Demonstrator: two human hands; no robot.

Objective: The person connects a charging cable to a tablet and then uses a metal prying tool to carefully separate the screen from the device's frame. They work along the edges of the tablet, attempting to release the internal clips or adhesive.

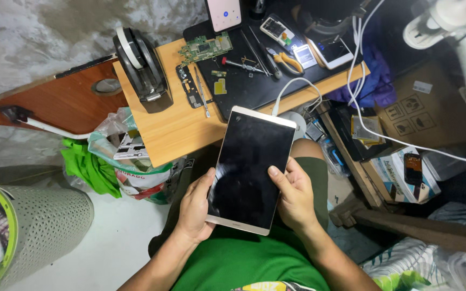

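Both hands grip a tablet [252, 170] with a dark, blank screen and a pale gold frame, held above the person's lap. The left hand [195, 207] wraps the lower left edge, thumb lying on the glass; the right hand [295, 196] clasps the lower right edge, thumb also on the screen. The tablet's long axis runs away from the body, tilted slightly to the right, so its far end reaches over the near edge of the worktop [176, 132]. The two hands sit about equally close to it, both at the near half.

The wooden worktop carries a black mat [260, 89] with a green circuit board [205, 48], a screwdriver [241, 66], yellow-handled pliers [281, 60] and small phones [333, 51]. A white cable [292, 86] loops by the tablet's top. The room is cramped: a grey basket [44, 223] stands on the floor to the left, cardboard boxes [427, 113] to the right.
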